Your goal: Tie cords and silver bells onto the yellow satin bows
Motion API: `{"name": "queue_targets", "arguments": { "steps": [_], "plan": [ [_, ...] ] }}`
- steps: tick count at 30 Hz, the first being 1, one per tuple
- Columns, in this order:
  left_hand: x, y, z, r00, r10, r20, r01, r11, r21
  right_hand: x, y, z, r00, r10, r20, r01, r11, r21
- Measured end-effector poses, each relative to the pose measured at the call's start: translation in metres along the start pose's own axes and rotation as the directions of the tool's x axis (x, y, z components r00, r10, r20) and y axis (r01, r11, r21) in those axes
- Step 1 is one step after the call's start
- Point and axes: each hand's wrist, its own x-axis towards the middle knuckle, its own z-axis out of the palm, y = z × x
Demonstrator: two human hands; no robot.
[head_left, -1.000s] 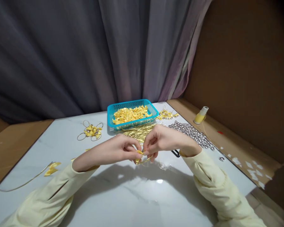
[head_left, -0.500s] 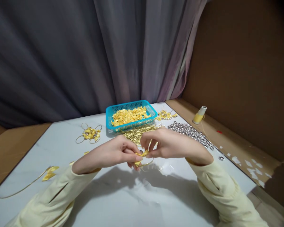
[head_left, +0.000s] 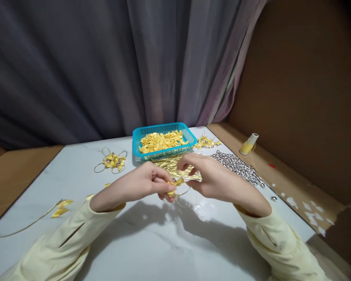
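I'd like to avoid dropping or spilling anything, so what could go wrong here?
The yellow ribbon bow with its gold wire loop is pinched only in the left hand, so it could slip if that grip loosens; the right hand is open and apart from it.
The right forearm is close to the loose pile of silver beads and might scatter some.
One stray bead lies near the table's right edge and might fall off if nudged.

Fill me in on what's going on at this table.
The left hand pinches a yellow ribbon bow, with a thin gold loop extending beside it. The right hand, fingers parted, is close to the loop. Beyond them are gold wires and a turquoise basket of yellow ribbon pieces; silver beads lie to the right.
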Motion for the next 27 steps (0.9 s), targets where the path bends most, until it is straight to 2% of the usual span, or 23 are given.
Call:
{"name": "queue_targets", "arguments": {
  "steps": [5, 8, 11, 14, 16, 18, 21, 24, 27],
  "plan": [
    [-0.002, -0.002, 0.006, 0.977, 0.034, -0.211, 0.008, 0.98, 0.199, -0.01, -0.006, 0.009, 0.991, 0.069, -0.111, -0.072, 0.997, -0.022],
    [-0.004, -0.004, 0.016, 0.933, 0.182, -0.31, -0.052, 0.922, 0.383, -0.017, -0.01, 0.019, 0.97, 0.17, -0.176, -0.163, 0.985, 0.052],
    [-0.005, -0.007, 0.025, 0.89, 0.317, -0.329, -0.104, 0.842, 0.529, -0.021, -0.013, 0.028, 0.939, 0.252, -0.233, -0.235, 0.967, 0.099],
    [-0.005, -0.009, 0.029, 0.873, 0.377, -0.308, -0.134, 0.794, 0.593, -0.022, -0.012, 0.037, 0.939, 0.314, -0.143, -0.308, 0.949, 0.062],
    [-0.005, -0.009, 0.031, 0.865, 0.405, -0.298, -0.143, 0.766, 0.626, -0.022, -0.009, 0.042, 0.926, 0.375, -0.045, -0.367, 0.921, 0.129],
    [-0.005, -0.009, 0.032, 0.862, 0.423, -0.28, -0.153, 0.743, 0.652, -0.021, -0.002, 0.047, 0.9, 0.425, 0.095, -0.431, 0.838, 0.335],
    [-0.005, -0.011, 0.035, 0.862, 0.436, -0.261, -0.146, 0.705, 0.694, -0.019, 0.009, 0.052, 0.85, 0.426, 0.312, -0.521, 0.584, 0.623],
    [-0.004, -0.014, 0.038, 0.875, 0.42, -0.239, -0.124, 0.672, 0.73, -0.017, 0.018, 0.057, 0.817, 0.433, 0.381, -0.553, 0.4, 0.731],
    [-0.003, -0.017, 0.042, 0.897, 0.384, -0.219, -0.099, 0.658, 0.747, -0.015, 0.021, 0.059, 0.81, 0.42, 0.409, -0.556, 0.333, 0.761]
  ]
}}
